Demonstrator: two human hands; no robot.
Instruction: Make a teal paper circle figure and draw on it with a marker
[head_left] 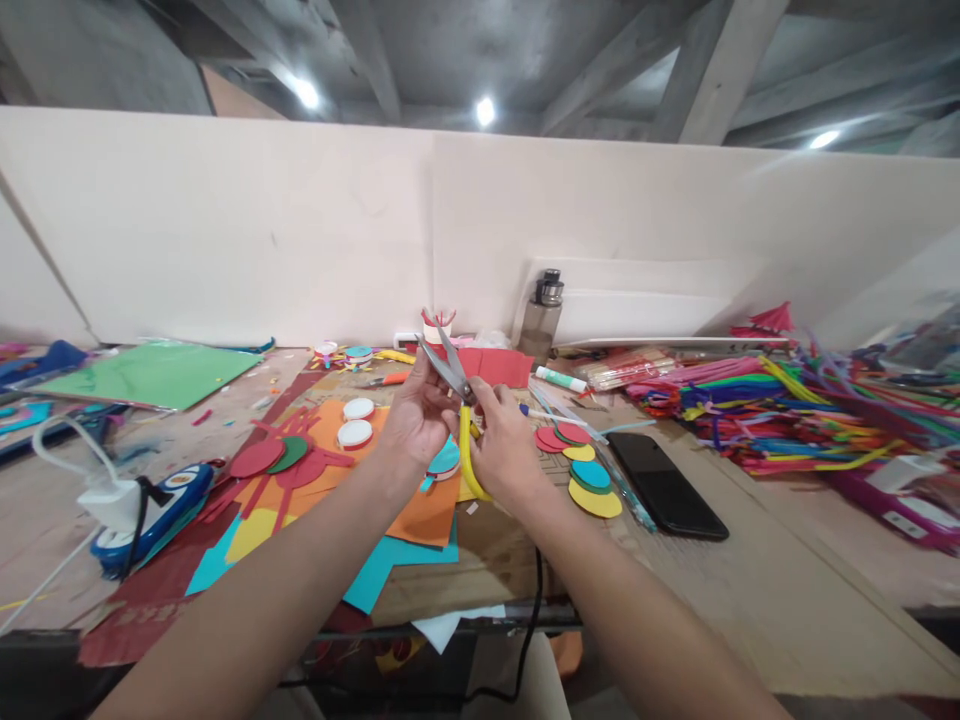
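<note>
My right hand (pixel 506 435) grips a pair of scissors (pixel 453 372) by the yellow handles, blades spread and pointing up and away. Beside the blades, my left hand (pixel 420 410) is closed with its fingertips pinched together; whatever they hold is too small or hidden to make out. Below the left hand lie a blue paper disc (pixel 444 458) and orange paper sheets (pixel 420 515). Two white-topped discs (pixel 355 433) rest left of that hand. Several colored paper circles (pixel 595 498) lie right of my right hand.
A black phone (pixel 667 485) lies at right, near a heap of colorful pipe cleaners (pixel 750 410). A bottle (pixel 541 318) stands by the white partition (pixel 300 230). Red paper cutouts (pixel 259 457) and a blue power strip (pixel 180 510) are at left. A black cable (pixel 534 620) hangs over the front edge.
</note>
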